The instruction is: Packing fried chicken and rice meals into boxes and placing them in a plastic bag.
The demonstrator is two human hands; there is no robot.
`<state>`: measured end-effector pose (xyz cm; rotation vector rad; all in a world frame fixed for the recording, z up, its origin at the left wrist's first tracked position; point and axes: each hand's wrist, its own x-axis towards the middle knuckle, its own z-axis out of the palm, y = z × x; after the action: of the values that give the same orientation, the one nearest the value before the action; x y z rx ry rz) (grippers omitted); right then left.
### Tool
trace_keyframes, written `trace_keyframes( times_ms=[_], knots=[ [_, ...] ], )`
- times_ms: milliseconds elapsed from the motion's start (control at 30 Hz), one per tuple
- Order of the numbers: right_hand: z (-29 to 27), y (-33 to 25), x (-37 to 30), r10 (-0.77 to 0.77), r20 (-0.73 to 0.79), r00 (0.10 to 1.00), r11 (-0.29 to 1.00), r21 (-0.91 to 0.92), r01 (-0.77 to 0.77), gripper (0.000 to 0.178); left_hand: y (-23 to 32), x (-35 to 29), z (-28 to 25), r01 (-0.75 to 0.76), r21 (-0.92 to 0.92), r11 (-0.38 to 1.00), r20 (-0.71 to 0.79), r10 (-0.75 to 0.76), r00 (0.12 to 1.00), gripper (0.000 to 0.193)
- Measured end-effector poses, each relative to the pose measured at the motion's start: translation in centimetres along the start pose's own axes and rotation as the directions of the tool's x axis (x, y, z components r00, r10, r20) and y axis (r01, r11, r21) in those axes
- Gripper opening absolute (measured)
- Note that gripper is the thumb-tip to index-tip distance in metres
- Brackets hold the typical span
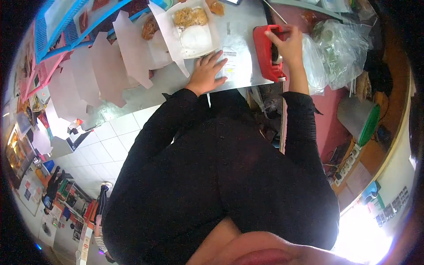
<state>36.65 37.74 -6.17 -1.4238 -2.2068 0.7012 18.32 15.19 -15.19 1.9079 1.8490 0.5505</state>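
Observation:
My left hand lies flat, fingers spread, on the steel counter, its fingertips on a clear plastic bag with a white label. Just beyond it stands an open white food box holding fried noodles and a white portion, on a sheet of white paper. My right hand grips the top of a red tape dispenser at the counter's right edge. Black sleeves cover both forearms.
Several white paper sheets overlap along the counter's left part, one with fried food. Blue and pink plastic baskets sit far left. Clear bags of greens and a grey bin with a green rim are to the right.

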Motion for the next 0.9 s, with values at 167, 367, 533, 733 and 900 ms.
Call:
trace_keyframes(
  times_ms=[167, 367, 533, 733, 900],
  knots=[
    [1.3, -0.1, 1.8, 0.193, 0.304, 0.933, 0.939, -0.333, -0.086, 0.073, 0.6, 0.6, 0.0, 0.009, 0.021, 1.000, -0.001, -0.009, 1.000, 0.060],
    [-0.9, -0.5, 0.4, 0.057, 0.362, 0.931, 0.988, -0.156, 0.000, 0.062, 2.8, 3.7, 0.6, 0.119, -0.036, 0.992, 0.014, -0.118, 0.993, 0.059],
    [0.3, -2.1, -1.6, -0.133, 0.376, 0.917, 0.982, -0.076, 0.173, 0.054, 4.2, 6.7, 1.1, 0.142, -0.019, 0.990, -0.053, -0.143, 0.988, 0.059],
    [2.7, -3.3, -1.0, -0.169, 0.509, 0.844, 0.961, -0.107, 0.257, 0.050, 2.7, 0.0, 3.4, 0.106, -0.435, 0.894, -0.184, -0.204, 0.962, 0.022],
    [0.3, -2.5, -1.0, -0.467, 0.361, 0.808, 0.863, -0.013, 0.504, 0.087, 1.4, -15.6, 0.6, 0.202, -0.289, 0.936, -0.193, -0.263, 0.945, 0.027]
  ],
)
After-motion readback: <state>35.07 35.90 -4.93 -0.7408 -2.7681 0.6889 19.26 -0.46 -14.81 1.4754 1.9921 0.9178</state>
